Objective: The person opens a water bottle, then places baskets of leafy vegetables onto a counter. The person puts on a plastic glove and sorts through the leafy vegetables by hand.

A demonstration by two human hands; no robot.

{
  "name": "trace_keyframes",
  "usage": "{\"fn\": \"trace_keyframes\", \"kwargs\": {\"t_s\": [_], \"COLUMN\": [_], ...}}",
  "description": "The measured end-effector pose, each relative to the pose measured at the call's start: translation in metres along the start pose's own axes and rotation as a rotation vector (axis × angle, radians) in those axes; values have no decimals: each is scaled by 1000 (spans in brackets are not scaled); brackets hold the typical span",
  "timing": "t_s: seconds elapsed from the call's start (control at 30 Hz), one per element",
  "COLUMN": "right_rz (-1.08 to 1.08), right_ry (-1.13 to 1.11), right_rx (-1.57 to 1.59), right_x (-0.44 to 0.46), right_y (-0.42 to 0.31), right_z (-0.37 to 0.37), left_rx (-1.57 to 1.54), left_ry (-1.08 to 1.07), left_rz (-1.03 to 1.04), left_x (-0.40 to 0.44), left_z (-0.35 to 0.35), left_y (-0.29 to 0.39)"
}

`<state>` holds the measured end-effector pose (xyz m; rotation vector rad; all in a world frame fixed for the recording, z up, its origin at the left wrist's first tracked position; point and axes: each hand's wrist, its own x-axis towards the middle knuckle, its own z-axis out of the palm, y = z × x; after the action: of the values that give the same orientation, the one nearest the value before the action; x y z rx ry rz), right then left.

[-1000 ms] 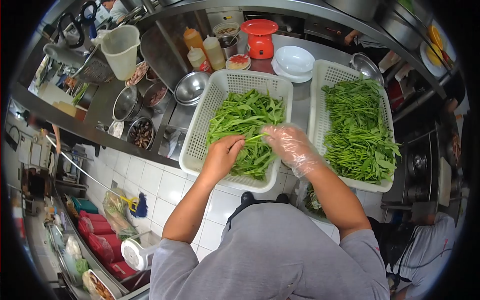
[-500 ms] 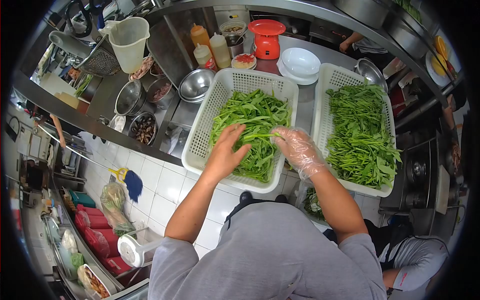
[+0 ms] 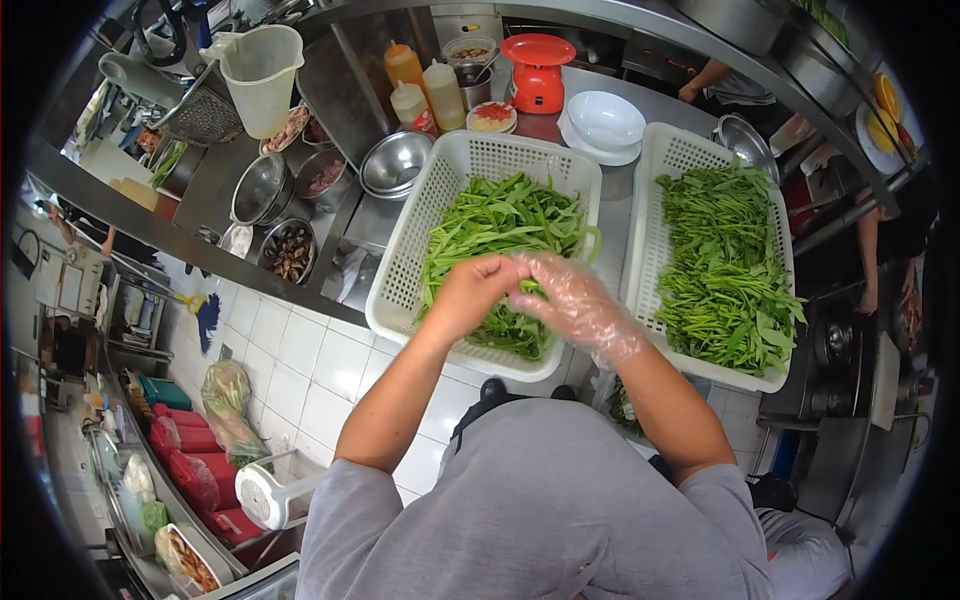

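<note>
My left hand (image 3: 468, 294), bare, is closed in a pinch over the near part of a white perforated basket (image 3: 396, 288). Its fingertips meet those of my right hand (image 3: 578, 308), which wears a clear plastic glove and is closed too. Between them they grip a water spinach stem, mostly hidden by the fingers; a green leaf end (image 3: 595, 243) curls out beyond the glove. Loose water spinach (image 3: 510, 215) fills the basket below. To the right, a second white basket (image 3: 644, 235) holds water spinach (image 3: 715, 270) laid in neater bunches.
Behind the baskets stand a red scale (image 3: 538, 80), white bowls (image 3: 605, 122) and squeeze bottles (image 3: 442, 92). Steel bowls (image 3: 393, 163) sit at the left. A metal shelf (image 3: 250, 265) crosses in front of them. Co-workers are at the right and far left.
My left hand has gone from open to pinched, and both hands have come together over the basket. The blue mop head at the left has moved away. The co-worker at lower right has shifted lower.
</note>
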<state>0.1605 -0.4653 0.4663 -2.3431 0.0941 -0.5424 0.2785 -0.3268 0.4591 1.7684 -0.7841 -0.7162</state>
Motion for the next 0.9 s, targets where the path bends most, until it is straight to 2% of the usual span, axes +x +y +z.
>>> {"fn": "trace_keyframes", "kwargs": {"t_s": [0.07, 0.1, 0.13, 0.17, 0.2, 0.23, 0.27, 0.3, 0.33, 0.4, 0.43, 0.5, 0.6, 0.7, 0.77, 0.9], "right_rz": [121, 322, 323, 437, 550, 549, 543, 534, 537, 653, 657, 545, 506, 533, 536, 588], "right_ry": [-155, -138, -142, -63, 19, 17, 182, 349, 348, 782, 780, 713, 597, 611, 602, 569], "right_rx": [115, 191, 195, 428, 661, 663, 770, 874, 875, 1115, 1115, 1237, 1249, 1253, 1252, 1240], "right_x": [3, 6, 7, 6, 5, 3, 0, -1, -2, -2, -8, -27, -48, -59, -65, -70], "right_y": [16, 2, -2, 0, 2, 2, 2, 1, -4, -12, -3, 25, 26, 18, 18, 15], "right_z": [2, -11, -20, -30, -39, -46, -52, -56, -58, -60, -62, -74, -89, -92, -91, -83], "left_rx": [-570, -571, -422, -271, -269, 62, 394, 514, 514, 827, 880, 890, 896, 890, 1061, 1207], "left_ry": [-50, -47, 80, 203, 206, 262, 312, 239, 238, -22, -50, -65, -34, -131, -271, -289], "left_rz": [-126, -128, -63, 1, -2, 136, 273, 320, 317, 429, 498, 502, 527, 589, 639, 619], "left_x": [7, 8, 8, 7, 5, 5, 6, 6, 4, 0, 0, 1, 1, 0, 0, 5], "left_z": [-12, -21, -31, -39, -44, -48, -50, -50, -47, -37, -32, -22, -9, -5, -2, 1], "left_y": [8, 11, 11, 11, 4, -9, -23, -35, -47, -62, -68, -62, -56, -51, -57, -71]}}
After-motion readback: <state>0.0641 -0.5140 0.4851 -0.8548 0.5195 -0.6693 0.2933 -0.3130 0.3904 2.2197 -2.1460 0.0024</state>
